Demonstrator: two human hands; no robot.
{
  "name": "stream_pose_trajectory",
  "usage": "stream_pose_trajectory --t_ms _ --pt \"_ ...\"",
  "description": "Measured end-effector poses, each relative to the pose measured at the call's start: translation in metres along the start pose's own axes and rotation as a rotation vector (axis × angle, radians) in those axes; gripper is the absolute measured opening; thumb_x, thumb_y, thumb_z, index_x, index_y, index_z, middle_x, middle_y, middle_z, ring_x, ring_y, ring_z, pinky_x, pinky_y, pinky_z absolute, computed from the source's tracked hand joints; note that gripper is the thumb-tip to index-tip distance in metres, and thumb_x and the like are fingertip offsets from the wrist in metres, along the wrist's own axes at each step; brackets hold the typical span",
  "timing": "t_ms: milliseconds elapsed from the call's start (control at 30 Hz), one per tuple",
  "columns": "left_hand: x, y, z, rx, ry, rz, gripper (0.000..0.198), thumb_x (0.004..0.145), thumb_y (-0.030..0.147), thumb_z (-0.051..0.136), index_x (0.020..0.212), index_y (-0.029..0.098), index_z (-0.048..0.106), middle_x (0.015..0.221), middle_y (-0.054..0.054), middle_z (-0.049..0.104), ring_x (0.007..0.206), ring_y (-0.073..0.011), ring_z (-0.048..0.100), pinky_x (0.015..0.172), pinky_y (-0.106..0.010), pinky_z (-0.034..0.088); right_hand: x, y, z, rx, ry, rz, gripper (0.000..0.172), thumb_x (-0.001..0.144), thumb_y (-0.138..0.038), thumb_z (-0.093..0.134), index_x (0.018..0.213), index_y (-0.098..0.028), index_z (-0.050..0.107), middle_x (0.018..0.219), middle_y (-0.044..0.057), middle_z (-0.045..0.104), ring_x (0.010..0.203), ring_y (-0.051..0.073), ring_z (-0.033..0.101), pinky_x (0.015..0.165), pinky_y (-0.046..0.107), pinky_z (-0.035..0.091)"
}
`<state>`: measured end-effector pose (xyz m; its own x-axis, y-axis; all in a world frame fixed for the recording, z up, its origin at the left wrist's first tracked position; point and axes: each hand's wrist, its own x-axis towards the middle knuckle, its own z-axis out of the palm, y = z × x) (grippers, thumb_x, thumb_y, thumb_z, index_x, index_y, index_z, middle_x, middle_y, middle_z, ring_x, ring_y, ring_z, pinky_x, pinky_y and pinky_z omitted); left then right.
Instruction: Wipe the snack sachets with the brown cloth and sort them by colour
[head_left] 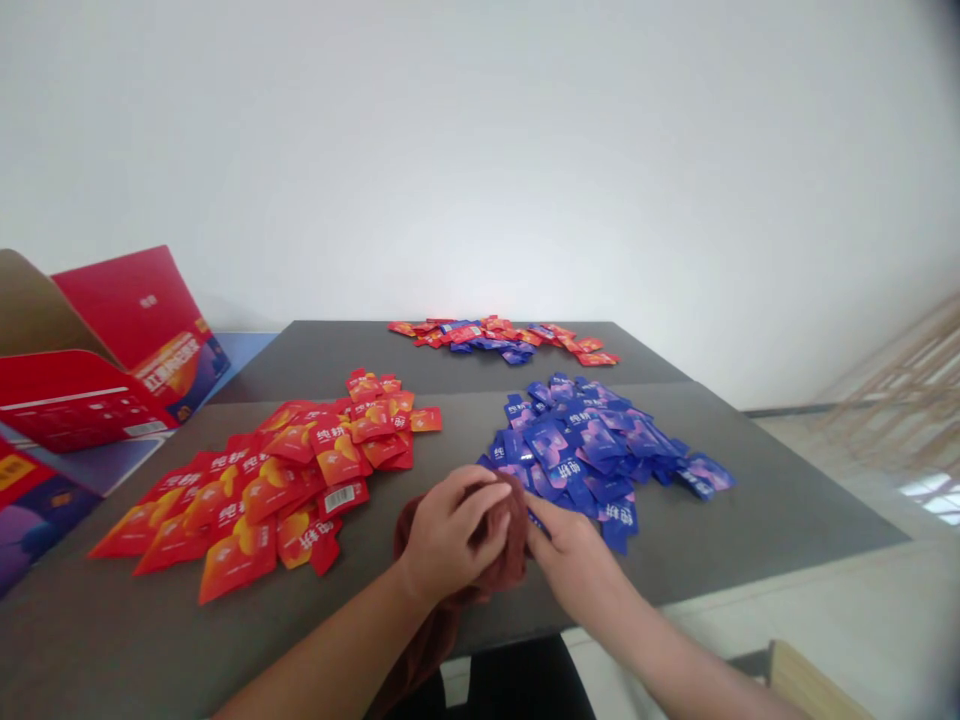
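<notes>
My left hand [456,530] is closed around a bunched reddish-brown cloth [512,550], whose lower end hangs over the table's front edge. Right beside it, my right hand [566,550] pinches a blue packet [535,521]; only a sliver of it shows, and the cloth hides the rest. A heap of blue packets [585,440] lies just beyond my right hand. To the left of my left hand spreads a heap of red-orange packets [300,465].
At the far edge of the dark grey table [465,400] lies a mixed pile of red and blue packets [495,335]. An open red carton [135,345] stands on the left, with another printed box [37,510] nearer. A white wall [480,160] rises behind.
</notes>
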<state>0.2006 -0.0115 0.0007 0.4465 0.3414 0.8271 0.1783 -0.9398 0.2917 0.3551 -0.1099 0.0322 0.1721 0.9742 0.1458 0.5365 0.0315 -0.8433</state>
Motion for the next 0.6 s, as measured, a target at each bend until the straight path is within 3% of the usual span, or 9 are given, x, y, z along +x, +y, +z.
stream_pose_trajectory --t_ms 100,167,267,333,400,500,600 --pt "0.008 -0.013 0.001 0.091 0.082 -0.313 0.024 0.084 0.014 0.055 0.107 0.021 0.057 0.105 -0.007 0.057 0.098 -0.0184 0.058 0.087 -0.033 0.05 -0.025 -0.012 0.0 -0.003 -0.056 0.033 0.031 0.092 -0.036 0.046 0.103 -0.022 0.072 0.088 0.002 0.074 0.08 0.019 0.067 0.073 0.027 0.051" --pt "0.012 -0.023 0.002 0.101 0.143 -0.409 0.02 0.085 0.016 0.056 0.105 0.02 0.057 0.104 -0.006 0.057 0.101 -0.0191 0.056 0.092 -0.036 0.048 -0.035 -0.015 -0.01 0.058 -0.052 0.1 0.033 0.09 -0.042 0.049 0.096 -0.021 0.074 0.081 0.001 0.073 0.073 0.018 0.065 0.067 0.025 0.05" --pt "0.012 -0.027 0.006 0.048 0.129 -0.419 0.02 0.085 0.016 0.057 0.104 0.02 0.056 0.103 -0.005 0.057 0.102 -0.0185 0.055 0.095 -0.036 0.047 -0.035 -0.003 -0.03 0.131 0.212 0.215 0.037 0.082 -0.049 0.06 0.101 -0.021 0.073 0.093 0.002 0.074 0.086 0.021 0.066 0.076 0.028 0.051" --pt "0.009 -0.022 0.009 0.009 0.061 -0.399 0.021 0.085 0.017 0.057 0.106 0.021 0.056 0.104 -0.005 0.057 0.101 -0.0175 0.056 0.094 -0.034 0.047 -0.026 0.015 -0.043 0.203 0.44 0.251 0.045 0.078 -0.051 0.064 0.11 -0.02 0.069 0.101 0.004 0.073 0.096 0.024 0.065 0.083 0.033 0.051" --pt "0.006 -0.015 0.012 -0.019 -0.019 -0.354 0.023 0.085 0.017 0.057 0.107 0.021 0.056 0.107 -0.005 0.056 0.101 -0.0175 0.057 0.092 -0.032 0.048 -0.013 0.035 -0.054 0.317 0.576 0.234 0.05 0.078 -0.051 0.063 0.117 -0.02 0.065 0.106 0.006 0.071 0.099 0.025 0.064 0.085 0.036 0.051" --pt "0.004 -0.009 0.013 -0.046 -0.097 -0.264 0.024 0.085 0.017 0.057 0.108 0.022 0.056 0.108 -0.006 0.056 0.103 -0.0179 0.057 0.091 -0.032 0.048 0.006 0.062 -0.064 0.245 0.617 0.199 0.052 0.082 -0.05 0.057 0.124 -0.02 0.059 0.116 0.008 0.067 0.106 0.026 0.062 0.092 0.041 0.048" --pt "0.004 -0.01 0.012 -0.051 -0.097 -0.24 0.024 0.085 0.016 0.057 0.108 0.021 0.055 0.108 -0.007 0.056 0.103 -0.0179 0.057 0.091 -0.032 0.048 0.02 0.086 -0.064 -0.235 0.611 0.125 0.063 0.082 -0.045 0.058 0.136 -0.016 0.047 0.129 0.016 0.058 0.12 0.031 0.053 0.101 0.049 0.041"
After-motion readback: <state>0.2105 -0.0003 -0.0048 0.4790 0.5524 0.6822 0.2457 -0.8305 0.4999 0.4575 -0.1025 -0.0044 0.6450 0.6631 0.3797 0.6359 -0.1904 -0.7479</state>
